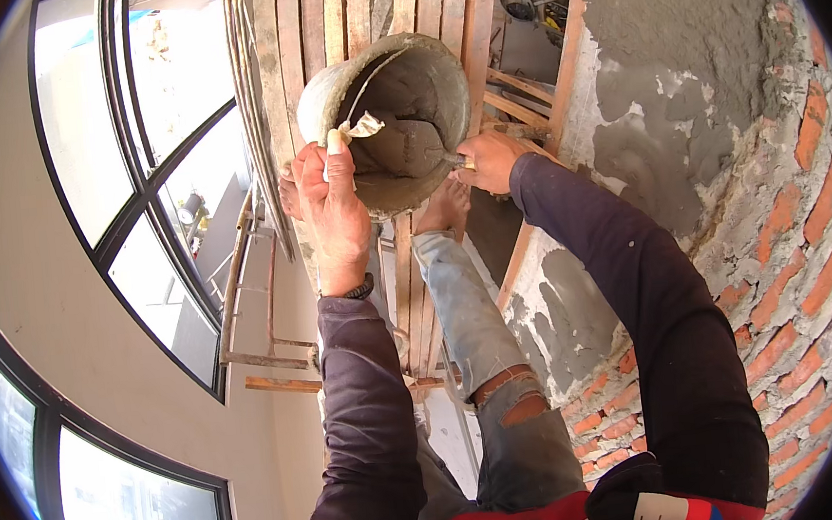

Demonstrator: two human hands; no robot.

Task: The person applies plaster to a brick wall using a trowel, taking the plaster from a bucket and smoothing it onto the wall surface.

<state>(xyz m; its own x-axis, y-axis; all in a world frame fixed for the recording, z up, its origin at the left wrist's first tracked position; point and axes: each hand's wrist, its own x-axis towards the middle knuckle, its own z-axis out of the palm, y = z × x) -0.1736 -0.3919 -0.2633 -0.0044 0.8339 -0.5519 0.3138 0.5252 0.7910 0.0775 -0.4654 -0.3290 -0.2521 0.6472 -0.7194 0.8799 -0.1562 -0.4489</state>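
Note:
A metal bucket (322, 101) coated in dried grey material holds wet grey mortar (403, 90). My left hand (332, 208) is closed on its thin wire handle (362, 86), which has a pale wrapping, at the bucket's near left rim. My right hand (493, 164) is closed round a trowel handle (463, 161) at the right rim; the trowel's blade sits inside the bucket with grey mortar on it. My bare feet (443, 204) are below the bucket on wooden planks (425, 5).
At right stands a brick wall (781, 309) partly covered in grey render (661, 16). Black-framed windows (83, 120) line the pale wall at left, with metal scaffold bars (242, 283) beside them. A gap right of the planks shows timber battens (520, 95) and jumbled items lower down.

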